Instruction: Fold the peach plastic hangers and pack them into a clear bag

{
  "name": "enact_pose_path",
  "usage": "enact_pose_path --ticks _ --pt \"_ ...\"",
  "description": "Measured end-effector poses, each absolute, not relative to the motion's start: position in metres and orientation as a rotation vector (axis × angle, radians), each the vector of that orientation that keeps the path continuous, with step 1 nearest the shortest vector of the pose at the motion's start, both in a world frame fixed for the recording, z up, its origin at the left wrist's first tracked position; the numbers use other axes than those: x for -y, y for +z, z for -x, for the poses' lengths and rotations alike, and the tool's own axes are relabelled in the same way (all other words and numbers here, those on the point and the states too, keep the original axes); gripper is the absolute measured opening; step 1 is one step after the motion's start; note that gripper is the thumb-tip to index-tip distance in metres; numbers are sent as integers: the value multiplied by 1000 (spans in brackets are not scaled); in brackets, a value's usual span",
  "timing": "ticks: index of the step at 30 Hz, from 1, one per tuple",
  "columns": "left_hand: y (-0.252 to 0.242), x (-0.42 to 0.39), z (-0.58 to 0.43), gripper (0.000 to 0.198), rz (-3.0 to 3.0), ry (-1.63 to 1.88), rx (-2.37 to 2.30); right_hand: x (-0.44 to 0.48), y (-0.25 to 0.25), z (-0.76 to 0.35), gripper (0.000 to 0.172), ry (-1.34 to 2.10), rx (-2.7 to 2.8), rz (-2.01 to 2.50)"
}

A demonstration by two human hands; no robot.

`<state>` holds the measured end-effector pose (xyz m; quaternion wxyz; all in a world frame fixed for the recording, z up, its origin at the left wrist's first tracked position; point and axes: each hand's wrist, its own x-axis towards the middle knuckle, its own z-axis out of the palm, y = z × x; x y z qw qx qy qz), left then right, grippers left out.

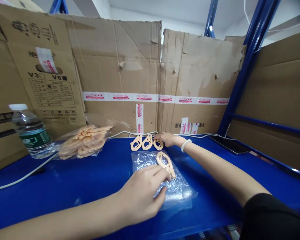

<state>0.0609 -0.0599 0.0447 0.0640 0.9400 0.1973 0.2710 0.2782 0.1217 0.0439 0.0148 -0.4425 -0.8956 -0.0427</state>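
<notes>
Loosely open, the left hand (pixel 145 191) has fingertips at the near end of a beige piece (pixel 170 166) on the clear bag (pixel 182 192). The right hand (pixel 168 138) is at a farther piece (pixel 155 145); whether it grips is unclear.

Desk (pixel 72 176) carries clear bag (pixel 180 190) | three tan pieces (pixel 147 142) line back edge | phone (pixel 229 144), right corner | bottle (pixel 35 136), bagged pieces (pixel 83 143), left corner

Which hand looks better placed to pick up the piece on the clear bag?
Likely the left hand: it is over the clear bag, close to that piece. The right hand is farther back, at the row's rightmost piece.
</notes>
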Motion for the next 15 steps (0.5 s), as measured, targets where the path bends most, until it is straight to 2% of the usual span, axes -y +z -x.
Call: enact_pose_path --ticks 4,8,15 --pt "29 62 -39 13 -2915 631 -758 -121 45 -296 33 -134 2792 1550" --pt "0 73 -27 23 -3043 639 -851 -102 49 -324 26 -75 2738 1721" --pt "-27 84 -19 38 -3205 870 -985 -33 45 -364 23 -95 2556 1420"
